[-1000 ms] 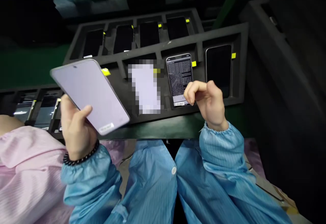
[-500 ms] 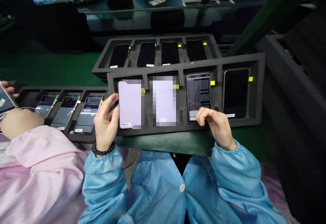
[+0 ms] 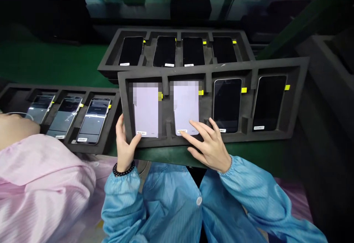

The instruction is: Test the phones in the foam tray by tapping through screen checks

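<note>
- Landmark: near foam tray [image 3: 293, 99], four slots, tilted up toward me on the green bench edge.
- Left hand [image 3: 125, 148] at the tray's near-left corner, thumb on the front lip, fingers curled under; gripping the tray, no phone held.
- Right hand [image 3: 210, 148] spread flat and open, fingertips [image 3: 193, 125] touching the bottom of the second phone [image 3: 186, 106], which sits in the tray's second slot from left, screen lit.
- First phone [image 3: 145, 108] in the leftmost slot, lit too.
- Third phone [image 3: 227, 104] and fourth phone [image 3: 268, 103], dark screens, seated to the right.
- My read: all four slots filled; two lit, two dark look left.
- Beyond the tray: far tray [image 3: 110, 56], dark phones. Left of it: side tray [image 3: 16, 92] by a co-worker's pink sleeve [image 3: 41, 176].
</note>
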Available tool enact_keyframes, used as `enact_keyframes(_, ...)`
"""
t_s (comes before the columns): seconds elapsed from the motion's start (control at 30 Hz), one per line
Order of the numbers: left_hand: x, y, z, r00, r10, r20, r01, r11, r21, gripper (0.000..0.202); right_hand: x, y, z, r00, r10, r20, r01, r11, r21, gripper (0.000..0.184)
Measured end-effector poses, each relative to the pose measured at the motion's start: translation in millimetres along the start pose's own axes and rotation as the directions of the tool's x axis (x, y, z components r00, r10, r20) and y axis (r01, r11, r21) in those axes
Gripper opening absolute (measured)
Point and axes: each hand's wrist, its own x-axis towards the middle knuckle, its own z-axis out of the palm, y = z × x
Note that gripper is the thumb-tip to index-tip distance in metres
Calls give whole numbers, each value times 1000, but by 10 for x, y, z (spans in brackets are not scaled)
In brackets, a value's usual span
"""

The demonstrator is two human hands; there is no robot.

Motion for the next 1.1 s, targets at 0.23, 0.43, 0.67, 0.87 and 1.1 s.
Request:
enact_keyframes(0.23,9,91,1,999,-35,41,39,993,-108,85,-30,12,9,999,11,39,-11,1000,-1,43)
enact_keyframes(0.43,0,123,24,998,-57,-5,57,998,-26,82,-20,3,13,998,9,69,-8,1000,-14,41)
enact_keyframes(0.67,1,99,31,998,-70,2,69,983,-168,76,-7,-1,28,1000,9,7,-9,1000,16,43)
enact_keyframes(0.87,1,134,37,997,-71,-22,70,997,-35,77,-6,-4,28,997,17,70,-15,1000,-27,42)
enact_keyframes(1.1,12,71,28,996,-84,-4,82,987,-139,76,-2,3,25,1000,0,-2,0,1000,0,41)
